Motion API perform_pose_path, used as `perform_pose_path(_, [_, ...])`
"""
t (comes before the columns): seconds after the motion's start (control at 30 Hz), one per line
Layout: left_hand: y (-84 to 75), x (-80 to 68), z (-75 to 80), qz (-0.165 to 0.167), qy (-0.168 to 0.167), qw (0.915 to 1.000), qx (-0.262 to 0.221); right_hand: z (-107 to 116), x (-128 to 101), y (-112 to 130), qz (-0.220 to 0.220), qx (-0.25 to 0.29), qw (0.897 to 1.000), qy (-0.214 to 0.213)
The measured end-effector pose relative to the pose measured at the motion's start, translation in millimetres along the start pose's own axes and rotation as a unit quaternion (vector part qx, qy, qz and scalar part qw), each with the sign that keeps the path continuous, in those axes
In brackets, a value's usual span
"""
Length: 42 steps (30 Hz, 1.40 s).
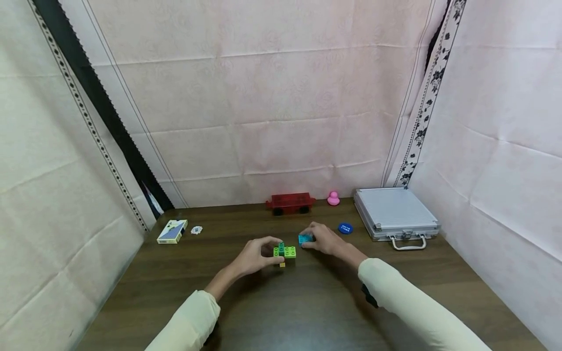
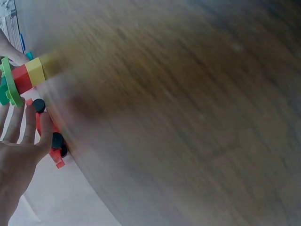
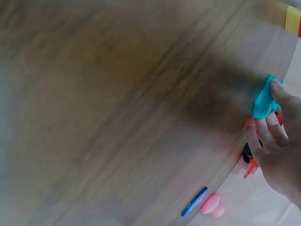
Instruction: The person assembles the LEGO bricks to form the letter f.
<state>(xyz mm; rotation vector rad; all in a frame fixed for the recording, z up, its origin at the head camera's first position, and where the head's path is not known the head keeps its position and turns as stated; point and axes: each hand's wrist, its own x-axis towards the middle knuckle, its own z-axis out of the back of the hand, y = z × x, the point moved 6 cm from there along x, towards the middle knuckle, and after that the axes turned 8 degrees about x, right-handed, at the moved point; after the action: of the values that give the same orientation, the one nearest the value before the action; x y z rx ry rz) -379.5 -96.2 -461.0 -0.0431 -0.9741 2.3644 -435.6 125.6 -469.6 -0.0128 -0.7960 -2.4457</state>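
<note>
The left hand is nearest the camera, its fingers curled round the left end of a brick stack, gripping it. The stack is lime green on top with a darker green piece above it and a small yellow brick at its base; the left wrist view shows a red brick between the green plate and the yellow one. In that wrist view the stack sits at the fingertips of the left hand, though the fingers seen there look fairly straight, so how tight the grip is cannot be told from it.

Just right of the stack and a little farther off, the right hand pinches a cyan brick between thumb and fingers. The right wrist view shows the cyan brick held at the fingertips of the right hand, close to the table.

Right of the stack, past the right hand, a blue disc lies flat, and a silver case sits beyond it. Well left of the stack are a card box and a small white token. Behind the stack, at the table's far edge, stand a red wagon and a pink duck.
</note>
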Motion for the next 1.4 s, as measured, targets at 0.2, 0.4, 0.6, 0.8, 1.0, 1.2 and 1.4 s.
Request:
perform_pose_path(0.2, [-1.5,1.1,-1.5,-0.01,-0.006,0.9999,-0.003,-1.6,-7.8,1.5,0.005,0.015,1.0,0.005])
perform_pose_path(0.4, [-0.4,1.8,-2.1,-0.006,-0.011,0.9998,-0.015,-1.2,-13.9,3.3,0.004,0.023,1.0,0.014])
perform_pose_path(0.6, [-1.2,2.9,-1.4,-0.003,-0.008,1.0,0.0,7.0,-16.8,12.1,0.024,0.021,0.999,0.013])
perform_pose_path(0.8, [-1.7,3.0,-1.3,-0.005,-0.005,0.9999,0.01,21.7,-15.9,26.3,0.044,0.025,0.999,0.005])
perform_pose_path(1.0, [0.0,3.9,-0.8,-0.001,-0.005,0.9998,0.017,35.1,-16.6,46.1,0.077,0.035,0.996,-0.007])
perform_pose_path(1.2, [1.5,4.2,-1.2,0.006,-0.004,0.9999,0.013,39.9,-18.1,63.2,0.1,0.051,0.994,-0.009])
perform_pose_path(1.4, [2.4,4.4,-0.4,-0.003,-0.008,0.9999,0.014,34.0,-14.9,76.3,0.106,0.052,0.993,0.001])
